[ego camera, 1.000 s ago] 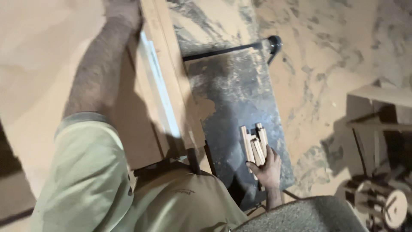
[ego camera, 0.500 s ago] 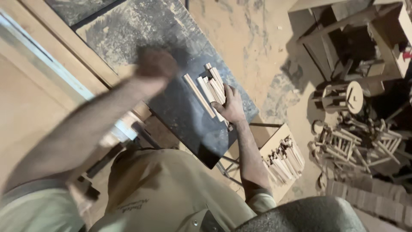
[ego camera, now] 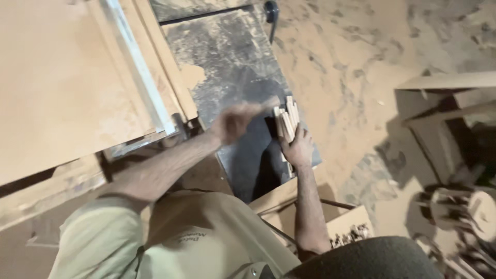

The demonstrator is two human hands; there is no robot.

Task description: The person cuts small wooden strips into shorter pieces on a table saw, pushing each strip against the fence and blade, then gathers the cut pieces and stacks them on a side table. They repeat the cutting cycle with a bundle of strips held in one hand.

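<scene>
Sawdust coats the dark bench [ego camera: 227, 57] in front of you, and near its right edge lies a small bundle of short, pale wooden sticks [ego camera: 287, 121]. Your right hand [ego camera: 298, 147] rests on the bundle's near end, fingers spread over the sticks and pressing them together against the bench rather than lifting them. Your left hand [ego camera: 233, 123] hangs just beside the bundle on its left, blurred by motion; it looks loosely curled, but you cannot tell from this view whether it holds anything. Left of the bench, a large, light-coloured board [ego camera: 62, 88] lies flat, with long wooden strips [ego camera: 165, 62] along its right edge. A black metal bar [ego camera: 222, 13] crosses the far end of the bench. The sandy floor [ego camera: 361, 67] spreads out to the right, where a wooden frame [ego camera: 449, 88] stands, and an open box of small pieces [ego camera: 349, 232] sits low beside your right forearm.
</scene>
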